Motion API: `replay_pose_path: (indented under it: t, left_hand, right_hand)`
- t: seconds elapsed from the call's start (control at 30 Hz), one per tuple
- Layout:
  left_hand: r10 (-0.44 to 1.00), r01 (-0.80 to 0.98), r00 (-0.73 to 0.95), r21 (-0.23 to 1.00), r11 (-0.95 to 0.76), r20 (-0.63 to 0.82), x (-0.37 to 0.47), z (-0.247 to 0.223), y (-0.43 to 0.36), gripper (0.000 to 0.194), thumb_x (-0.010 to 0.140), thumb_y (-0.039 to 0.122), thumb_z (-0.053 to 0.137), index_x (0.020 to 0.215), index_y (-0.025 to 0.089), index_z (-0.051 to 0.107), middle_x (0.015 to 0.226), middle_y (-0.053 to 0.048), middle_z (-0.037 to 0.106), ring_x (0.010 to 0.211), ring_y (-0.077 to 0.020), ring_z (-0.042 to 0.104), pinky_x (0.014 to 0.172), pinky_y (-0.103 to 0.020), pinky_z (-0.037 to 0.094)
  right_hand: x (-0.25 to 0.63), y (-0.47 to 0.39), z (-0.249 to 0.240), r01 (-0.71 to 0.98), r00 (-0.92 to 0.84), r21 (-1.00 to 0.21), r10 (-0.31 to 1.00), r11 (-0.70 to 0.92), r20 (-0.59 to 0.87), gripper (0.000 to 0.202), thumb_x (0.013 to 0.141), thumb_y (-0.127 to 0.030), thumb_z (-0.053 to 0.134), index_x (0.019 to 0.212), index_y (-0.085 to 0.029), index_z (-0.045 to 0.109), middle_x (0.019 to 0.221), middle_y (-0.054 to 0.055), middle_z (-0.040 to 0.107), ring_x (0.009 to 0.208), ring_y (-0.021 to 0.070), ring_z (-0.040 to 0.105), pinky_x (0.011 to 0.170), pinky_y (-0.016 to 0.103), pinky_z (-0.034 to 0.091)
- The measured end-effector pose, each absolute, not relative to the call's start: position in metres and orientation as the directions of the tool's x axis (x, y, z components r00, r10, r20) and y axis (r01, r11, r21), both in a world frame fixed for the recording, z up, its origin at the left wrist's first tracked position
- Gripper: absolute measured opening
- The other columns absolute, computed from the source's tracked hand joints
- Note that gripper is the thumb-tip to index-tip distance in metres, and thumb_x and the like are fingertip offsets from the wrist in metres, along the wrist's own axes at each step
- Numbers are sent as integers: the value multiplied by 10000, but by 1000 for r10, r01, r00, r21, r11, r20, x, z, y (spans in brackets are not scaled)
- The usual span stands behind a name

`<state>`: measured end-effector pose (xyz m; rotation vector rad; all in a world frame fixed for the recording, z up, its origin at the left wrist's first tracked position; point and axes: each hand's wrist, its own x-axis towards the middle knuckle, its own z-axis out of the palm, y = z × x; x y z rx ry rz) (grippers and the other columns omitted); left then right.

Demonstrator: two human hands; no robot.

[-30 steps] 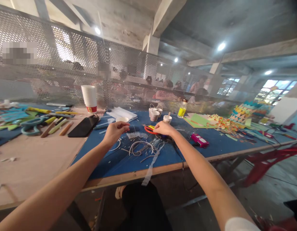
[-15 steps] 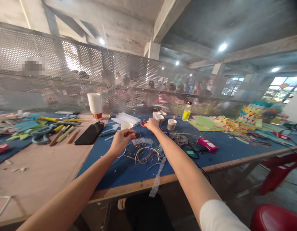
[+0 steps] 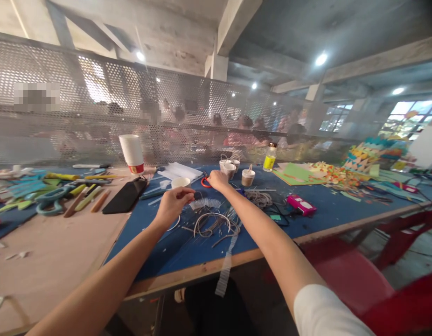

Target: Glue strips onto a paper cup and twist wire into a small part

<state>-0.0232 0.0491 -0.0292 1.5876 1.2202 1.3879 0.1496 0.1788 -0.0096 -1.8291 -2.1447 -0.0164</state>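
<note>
My left hand [image 3: 174, 205] is raised over the blue mat, thumb and fingertips pinched on a thin dark wire [image 3: 199, 193] that is hard to make out. Farther out, my right hand [image 3: 218, 180] is closed at a pair of scissors; one red handle loop [image 3: 204, 182] shows at its left, the rest is hidden. A white paper cup [image 3: 181, 182] stands just behind my left hand. Between my forearms lie a white ring of cord [image 3: 212, 214], loose grey wires and a pleated clear strip [image 3: 226, 270] that hangs over the table edge.
A black phone [image 3: 125, 196], teal-handled scissors [image 3: 51, 201] and clay tools lie left. Stacked cups [image 3: 131, 151], small cups [image 3: 248, 176], a yellow-labelled bottle [image 3: 269, 158] and a perforated screen [image 3: 188, 107] stand behind. A pink device [image 3: 300, 205] and red chair [image 3: 345, 270] are right.
The view has swung slightly to the right, bringing more of the red chair into sight. Both hands keep nearly the same places over the table.
</note>
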Motion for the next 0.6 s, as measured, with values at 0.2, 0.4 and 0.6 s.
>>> replay_pose_path:
  t: [0.2,0.4,0.6]
  left_hand:
    - [939,221,2,916,-336,344,-23,-33,51,297,707,389,715,880,149,721,705,-46,718,662,-178,647,637,-285,484]
    - [940,254,6,909,-331,341,-24,-32,50,324,691,402,730,903,157,729,733,-47,726,690,-188,665,659,-286,503]
    - [936,323,22,884,-339,351,-25,-33,52,362,686,437,717,914,156,722,753,-58,729,707,-206,674,686,-310,522]
  right_hand:
    - [208,129,6,948,-233,-155,937,279,262,237,898,-347,522,1017,-272,713,1047,17,731,984,188,663,780,232,455]
    - [280,94,9,977,-149,-116,961,179,234,191,862,-314,569,930,-242,733,980,45,739,940,218,668,771,255,449]
    - [302,81,-5,984,-97,-129,978,122,183,218,865,-401,593,900,-238,734,959,53,744,938,209,674,756,239,446]
